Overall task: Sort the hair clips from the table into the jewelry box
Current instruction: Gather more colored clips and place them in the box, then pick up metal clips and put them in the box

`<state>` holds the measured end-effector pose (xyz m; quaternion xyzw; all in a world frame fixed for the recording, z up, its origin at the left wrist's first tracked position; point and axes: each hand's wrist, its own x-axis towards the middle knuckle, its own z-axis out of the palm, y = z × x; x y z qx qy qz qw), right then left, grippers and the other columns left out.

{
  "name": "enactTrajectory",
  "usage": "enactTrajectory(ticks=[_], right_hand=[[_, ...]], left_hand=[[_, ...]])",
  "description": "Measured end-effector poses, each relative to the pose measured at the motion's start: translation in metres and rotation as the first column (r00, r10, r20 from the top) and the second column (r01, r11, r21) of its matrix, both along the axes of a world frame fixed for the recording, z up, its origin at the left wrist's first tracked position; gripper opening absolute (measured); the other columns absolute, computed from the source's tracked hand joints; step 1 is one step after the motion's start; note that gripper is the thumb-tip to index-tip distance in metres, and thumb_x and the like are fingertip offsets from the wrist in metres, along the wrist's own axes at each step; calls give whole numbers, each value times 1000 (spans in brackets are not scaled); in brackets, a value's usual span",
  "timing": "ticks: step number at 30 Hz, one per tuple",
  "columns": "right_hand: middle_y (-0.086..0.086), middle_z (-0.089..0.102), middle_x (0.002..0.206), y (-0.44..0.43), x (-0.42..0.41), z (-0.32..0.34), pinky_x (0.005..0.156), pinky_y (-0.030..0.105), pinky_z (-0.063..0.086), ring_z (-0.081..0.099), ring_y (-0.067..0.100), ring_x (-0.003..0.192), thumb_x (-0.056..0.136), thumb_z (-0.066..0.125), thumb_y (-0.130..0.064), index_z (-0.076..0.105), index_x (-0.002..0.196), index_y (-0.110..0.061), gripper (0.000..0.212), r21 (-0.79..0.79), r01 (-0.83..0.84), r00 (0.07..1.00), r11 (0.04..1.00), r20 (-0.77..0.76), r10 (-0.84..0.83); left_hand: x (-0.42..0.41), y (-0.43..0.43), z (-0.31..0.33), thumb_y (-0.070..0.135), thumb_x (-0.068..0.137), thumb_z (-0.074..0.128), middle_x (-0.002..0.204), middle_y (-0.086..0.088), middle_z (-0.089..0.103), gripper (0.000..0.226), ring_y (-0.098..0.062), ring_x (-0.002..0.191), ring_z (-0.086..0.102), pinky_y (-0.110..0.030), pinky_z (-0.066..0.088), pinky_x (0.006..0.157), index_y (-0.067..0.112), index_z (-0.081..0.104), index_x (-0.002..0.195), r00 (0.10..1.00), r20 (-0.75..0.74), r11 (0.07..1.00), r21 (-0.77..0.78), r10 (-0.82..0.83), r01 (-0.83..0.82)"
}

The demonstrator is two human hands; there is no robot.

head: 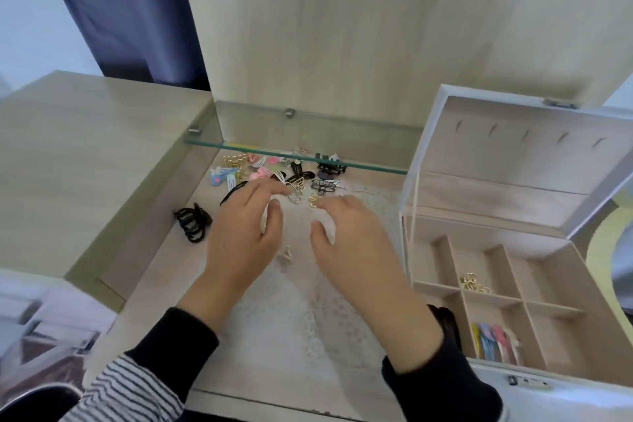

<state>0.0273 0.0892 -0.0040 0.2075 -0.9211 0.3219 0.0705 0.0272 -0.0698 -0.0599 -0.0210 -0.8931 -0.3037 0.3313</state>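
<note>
Left hand (239, 236) and right hand (352, 240) hover loosely curled by silver and gold hair clips (295, 196).

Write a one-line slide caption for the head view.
Left hand and right hand reach for the hair clips beside the open jewelry box, coloured snap clips already sorted.

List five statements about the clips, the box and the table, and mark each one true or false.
1. The jewelry box stands with its lid raised. True.
2. Colourful snap clips lie in a front compartment. True.
3. The black claw clip is in the box. False: it lies on the table, left of the left hand.
4. Every compartment holds something. False: only two visibly do, the snap clips and some gold pieces.
5. The pile of clips lies under the glass shelf. True.
</note>
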Motion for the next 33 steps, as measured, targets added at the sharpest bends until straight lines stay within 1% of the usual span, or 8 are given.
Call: enactTrajectory(ticks=[3,7,12,15,23,27,30,33], right_hand=[[2,53,119,-15,-2,-16,85,27,42,50,19,109,97,47,-25,56,127,-16,33,104,2,999,995,41,-6],[5,53,117,-27,-7,-35,86,30,47,50,22,107,95,48,-25,58,127,-18,34,163,-33,992,986,125,12],[3,54,110,-33,-9,-43,80,30,47,50,21,102,94,52,-28,66,113,-18,26,184,-50,987,982,162,20],[1,55,105,-37,-10,-44,77,29,46,49,18,100,92,56,-28,66,100,-15,18,172,-46,988,984,151,20],[1,55,93,-38,-7,-37,68,27,42,51,18,88,92,54,-23,54,90,-17,6,122,-88,986,989,154,69],[2,57,88,-34,-3,-25,67,31,48,55,18,80,93,51,-21,41,86,-23,13,70,-105,986,992,138,95],[2,58,85,-29,1,-13,69,39,51,58,20,79,92,53,-20,46,85,-19,10,0,-114,985,993,126,113],[0,58,82,-15,3,5,69,39,51,59,18,78,90,56,-20,49,82,-19,11,-90,-113,984,990,130,124]], left_hand=[[0,-23,-14,6,87,47,109,1,67,26,-19,97,64,-40,53,75,13,67,103,999,34,992,-124,11,-7],[2,-37,-31,14,86,45,120,5,66,33,-18,112,62,-44,51,86,21,68,109,992,128,979,-205,11,16],[4,-37,-38,22,87,44,126,13,63,38,-12,119,57,-36,40,95,30,69,114,976,215,967,-252,27,29],[4,-37,-39,27,88,47,119,16,66,32,-12,117,59,-39,41,95,31,71,109,975,217,965,-262,42,17],[6,-35,-34,39,91,49,107,18,69,27,-12,110,61,-37,33,95,32,73,103,980,185,952,-305,79,-19],[7,-34,-33,42,90,48,102,16,69,26,-14,103,63,-37,31,90,33,71,100,975,193,942,-332,110,-41],[8,-31,-27,39,89,47,97,13,69,25,-16,96,64,-37,31,85,30,71,92,986,109,908,-412,128,-72],[10,-25,-17,36,89,44,94,8,69,28,-22,86,66,-36,33,76,27,71,88,992,52,871,-485,116,-76]])
